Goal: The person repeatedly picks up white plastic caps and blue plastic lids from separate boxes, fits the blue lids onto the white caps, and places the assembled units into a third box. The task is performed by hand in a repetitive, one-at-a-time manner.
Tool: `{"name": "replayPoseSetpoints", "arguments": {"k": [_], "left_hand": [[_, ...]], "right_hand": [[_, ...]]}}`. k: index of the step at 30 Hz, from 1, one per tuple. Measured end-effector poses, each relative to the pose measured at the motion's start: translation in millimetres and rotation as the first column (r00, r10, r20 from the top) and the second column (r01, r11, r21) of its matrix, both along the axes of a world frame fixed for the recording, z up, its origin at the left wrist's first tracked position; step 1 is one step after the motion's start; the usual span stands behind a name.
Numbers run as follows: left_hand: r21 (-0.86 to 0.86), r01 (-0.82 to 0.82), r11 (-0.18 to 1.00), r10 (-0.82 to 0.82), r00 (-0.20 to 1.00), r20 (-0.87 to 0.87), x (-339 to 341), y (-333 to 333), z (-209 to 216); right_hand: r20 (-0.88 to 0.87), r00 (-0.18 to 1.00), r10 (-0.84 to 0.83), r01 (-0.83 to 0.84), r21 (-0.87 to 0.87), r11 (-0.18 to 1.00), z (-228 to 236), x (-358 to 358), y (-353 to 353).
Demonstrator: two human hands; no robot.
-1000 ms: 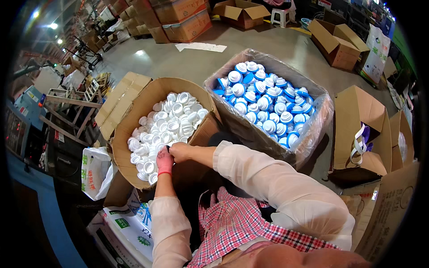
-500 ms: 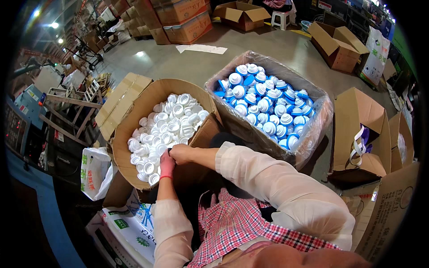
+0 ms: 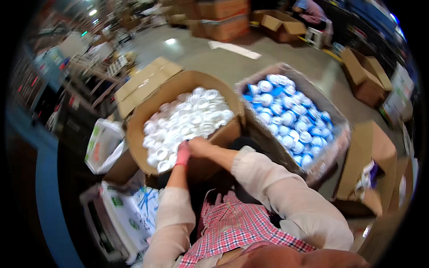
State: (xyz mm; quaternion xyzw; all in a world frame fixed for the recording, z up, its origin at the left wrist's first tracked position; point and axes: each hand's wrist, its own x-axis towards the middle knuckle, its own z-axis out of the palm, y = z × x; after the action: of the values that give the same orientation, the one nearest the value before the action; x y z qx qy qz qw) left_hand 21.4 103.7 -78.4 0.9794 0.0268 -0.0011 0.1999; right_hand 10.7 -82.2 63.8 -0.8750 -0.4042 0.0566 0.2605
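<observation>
Over the near edge of a cardboard box (image 3: 229, 129), my two hands meet with their fingers drawn together. The box is heaped with white plastic caps (image 3: 192, 117). My left hand (image 3: 182, 154) wears a pink glove and is closed. Pressed against it is my bare right hand (image 3: 200, 147), also closed. Something small and dark shows at the fingertips, but blur and the fingers hide what it is. To the right stands a plastic-lined box (image 3: 328, 166) full of blue-and-white stepped caps (image 3: 290, 117).
An open carton (image 3: 373, 147) with a purple-and-white item stands at the right. White printed bags (image 3: 105, 145) lie at the left. More cartons (image 3: 278, 27) and a seated person by a white stool (image 3: 315, 38) are at the back. A blue machine edge runs down the left.
The view has swung, so the boxes and floor appear shifted to the right, with motion blur. More of the seated person shows at the back. My hands stay together at the box edge.
</observation>
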Motion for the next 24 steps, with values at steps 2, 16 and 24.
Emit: {"name": "replayPoseSetpoints", "arguments": {"k": [2, 16, 24], "left_hand": [[-0.123, -0.049, 0.991, 0.082, 0.957, 0.278, -7.6, -31.0, 12.0], [-0.392, -0.159, 0.906, 0.186, 0.982, 0.031, 4.3, -49.7, 37.3], [-0.784, -0.178, 0.595, 0.401, 0.911, 0.097, 9.2, -54.9, 54.5]], "right_hand": [[0.019, 1.0, -0.005, 0.004, 0.01, 1.0, -31.6, 13.5, -5.5], [0.149, 0.988, -0.029, 0.029, 0.003, 1.0, -29.1, 27.7, -10.8], [0.092, 0.989, -0.115, 0.087, 0.271, 0.959, -41.0, 35.6, 0.4]]}}
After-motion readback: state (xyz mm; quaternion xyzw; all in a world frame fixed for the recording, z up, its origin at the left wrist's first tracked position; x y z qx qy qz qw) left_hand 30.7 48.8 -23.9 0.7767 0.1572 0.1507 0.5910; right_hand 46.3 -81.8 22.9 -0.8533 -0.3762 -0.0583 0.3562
